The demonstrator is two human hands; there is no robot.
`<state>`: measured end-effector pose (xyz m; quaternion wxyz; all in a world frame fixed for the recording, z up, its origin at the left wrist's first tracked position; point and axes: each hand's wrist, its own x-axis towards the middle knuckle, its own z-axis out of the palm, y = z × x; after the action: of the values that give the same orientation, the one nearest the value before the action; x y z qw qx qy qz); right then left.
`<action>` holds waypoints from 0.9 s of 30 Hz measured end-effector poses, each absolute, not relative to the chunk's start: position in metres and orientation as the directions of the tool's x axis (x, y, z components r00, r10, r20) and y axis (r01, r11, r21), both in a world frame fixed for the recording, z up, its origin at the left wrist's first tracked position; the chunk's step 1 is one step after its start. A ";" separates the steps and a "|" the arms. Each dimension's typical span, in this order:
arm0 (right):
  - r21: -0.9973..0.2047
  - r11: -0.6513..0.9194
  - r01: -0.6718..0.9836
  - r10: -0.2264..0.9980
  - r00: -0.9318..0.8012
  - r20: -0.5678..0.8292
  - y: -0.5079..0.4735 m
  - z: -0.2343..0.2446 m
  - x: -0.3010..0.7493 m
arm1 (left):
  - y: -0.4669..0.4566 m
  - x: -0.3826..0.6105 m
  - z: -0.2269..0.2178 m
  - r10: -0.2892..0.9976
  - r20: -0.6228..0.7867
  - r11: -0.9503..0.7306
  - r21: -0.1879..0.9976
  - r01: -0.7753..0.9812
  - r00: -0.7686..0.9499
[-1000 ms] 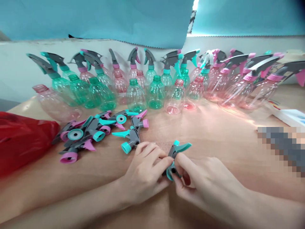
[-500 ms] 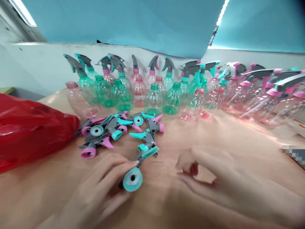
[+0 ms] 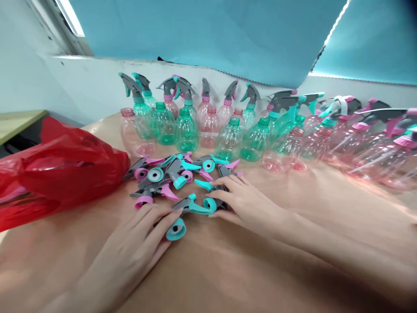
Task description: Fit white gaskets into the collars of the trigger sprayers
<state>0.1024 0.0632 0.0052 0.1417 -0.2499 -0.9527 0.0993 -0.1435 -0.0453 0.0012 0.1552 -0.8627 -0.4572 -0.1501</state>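
Observation:
My left hand (image 3: 143, 232) pinches a grey trigger spray head with a teal collar (image 3: 176, 229), low over the front of the pile. The collar's open underside faces me. My right hand (image 3: 247, 200) has its fingers and thumb around a second spray head with a teal collar (image 3: 210, 204) and a teal trigger; part of its grey body is hidden under the fingers. Close by lie several more spray heads, among them one with a pink collar (image 3: 143, 201) and one with a white disc in a teal collar (image 3: 155, 174).
Behind the pile stand open bottles, such as a green one (image 3: 186, 130) and a pink one (image 3: 138, 134). Several bottles with spray heads (image 3: 250, 98) line the wall and the right side. A red plastic bag (image 3: 84, 165) lies at left on the wooden table (image 3: 202, 278).
My right hand has moved left and closed around a teal spray head. My left hand has lowered its spray head slightly toward the pile. The view has turned a little left.

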 end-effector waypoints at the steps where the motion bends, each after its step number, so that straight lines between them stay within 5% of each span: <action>1: -0.267 0.853 0.448 0.506 -0.834 0.218 0.064 0.005 0.103 | -0.042 -0.141 0.002 0.748 0.396 -0.522 -0.142 0.841 0.532; 7: -0.345 0.845 0.408 0.491 -0.848 0.199 0.053 0.008 0.120 | -0.027 -0.134 0.001 0.755 0.400 -0.483 -0.198 0.853 0.520; 11: -0.575 0.718 0.391 0.559 -0.817 0.142 0.036 0.019 0.139 | -0.026 -0.128 0.005 0.752 0.404 -0.479 -0.210 0.853 0.521; 17: -0.822 0.514 0.246 0.639 -0.749 0.176 0.013 0.035 0.161 | -0.035 -0.085 0.030 0.707 0.497 -0.621 0.095 0.778 0.504; 27: -0.909 0.391 0.146 0.675 -0.717 0.175 -0.001 0.022 0.180 | -0.016 -0.022 0.016 0.630 0.535 -0.747 0.221 0.627 0.562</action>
<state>0.1804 -0.0009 0.0216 0.2718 -0.2604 -0.7884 0.4866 -0.0225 -0.0161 0.0160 -0.0025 -0.8838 -0.3557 -0.3040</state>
